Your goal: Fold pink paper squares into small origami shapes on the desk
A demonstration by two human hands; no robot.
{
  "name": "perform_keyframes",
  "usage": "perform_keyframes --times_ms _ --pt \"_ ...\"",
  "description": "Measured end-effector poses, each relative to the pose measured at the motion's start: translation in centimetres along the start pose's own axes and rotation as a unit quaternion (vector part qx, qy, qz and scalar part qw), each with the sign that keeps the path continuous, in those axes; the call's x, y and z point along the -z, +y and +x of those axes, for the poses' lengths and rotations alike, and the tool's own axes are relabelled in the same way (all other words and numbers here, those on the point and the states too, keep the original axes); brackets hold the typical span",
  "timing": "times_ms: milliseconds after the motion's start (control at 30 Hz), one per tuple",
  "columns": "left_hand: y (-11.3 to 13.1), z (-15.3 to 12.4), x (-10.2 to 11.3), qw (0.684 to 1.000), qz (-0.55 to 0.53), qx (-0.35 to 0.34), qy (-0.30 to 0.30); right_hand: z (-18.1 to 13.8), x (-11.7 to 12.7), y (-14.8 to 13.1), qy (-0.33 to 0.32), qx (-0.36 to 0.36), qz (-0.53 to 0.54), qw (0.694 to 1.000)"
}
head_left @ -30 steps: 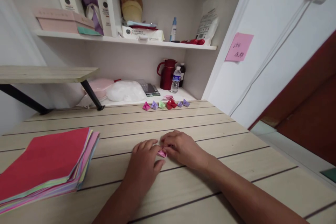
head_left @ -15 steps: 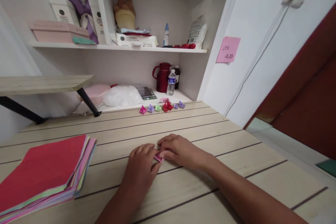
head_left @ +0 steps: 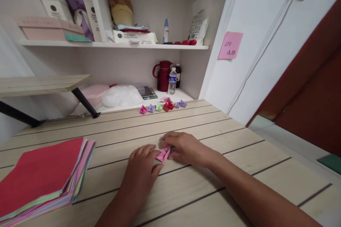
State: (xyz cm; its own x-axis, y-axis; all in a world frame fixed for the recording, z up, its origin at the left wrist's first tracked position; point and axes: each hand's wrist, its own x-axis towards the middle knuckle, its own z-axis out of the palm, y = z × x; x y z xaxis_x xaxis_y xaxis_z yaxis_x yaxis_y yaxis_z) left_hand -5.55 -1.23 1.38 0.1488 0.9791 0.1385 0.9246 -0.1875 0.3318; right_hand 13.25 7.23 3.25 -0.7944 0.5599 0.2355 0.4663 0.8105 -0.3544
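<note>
Wider apart than half a second ago, the thumb and fingers of the right hand (head_left: 185,147) leave more of the pink folded paper (head_left: 163,154) in sight from where I stand. It sits on the plank-topped desk (head_left: 186,184), well to the right of the stack of coloured sheets (head_left: 48,170), between the two hands. The left hand (head_left: 142,164), the nearer of the two to the stack, lies with fingers softly bent and thumb parted from them, a fingertip at the paper's edge. The right fingers curl round behind, thumb by the other edge; whether they pinch it, I can't tell. Such a scrap should weigh almost nothing and slide at a nudge, I'd say, crisp along its creases but soft across the flaps, easily crushed or torn. I'd take hold lightly by its folded outer corners, thumb against fingertip. Farther back than the stack and to its right stands a row of small folded pieces (head_left: 167,106).
</note>
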Motion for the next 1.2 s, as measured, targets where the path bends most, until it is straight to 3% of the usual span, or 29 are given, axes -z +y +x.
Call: perform_keyframes --times_ms 133,300,467,833,1067,1200 --pt "-0.3 0.1 -0.2 0.999 -0.022 -0.014 0.029 0.0 0.3 -0.1 0.008 0.002 0.008 1.000" --pt "-0.7 0.1 -0.4 0.990 -0.062 -0.046 0.115 -0.2 0.5 -0.1 0.050 0.005 0.030 0.998" --pt "-0.7 0.5 -0.9 0.977 -0.049 -0.057 0.198 -0.3 0.5 0.0 0.048 0.007 0.044 0.998" --pt "0.4 0.8 -1.2 0.981 -0.021 -0.022 0.190 -0.2 0.8 -0.8 0.010 0.004 0.033 0.999" --pt "0.2 1.1 -0.8 0.976 -0.014 -0.014 0.216 -0.2 0.6 -0.6 -0.013 0.012 0.014 1.000" --pt "0.3 1.1 -0.8 0.983 -0.013 -0.010 0.183 -0.3 0.5 -0.6 -0.022 0.019 0.013 0.999"
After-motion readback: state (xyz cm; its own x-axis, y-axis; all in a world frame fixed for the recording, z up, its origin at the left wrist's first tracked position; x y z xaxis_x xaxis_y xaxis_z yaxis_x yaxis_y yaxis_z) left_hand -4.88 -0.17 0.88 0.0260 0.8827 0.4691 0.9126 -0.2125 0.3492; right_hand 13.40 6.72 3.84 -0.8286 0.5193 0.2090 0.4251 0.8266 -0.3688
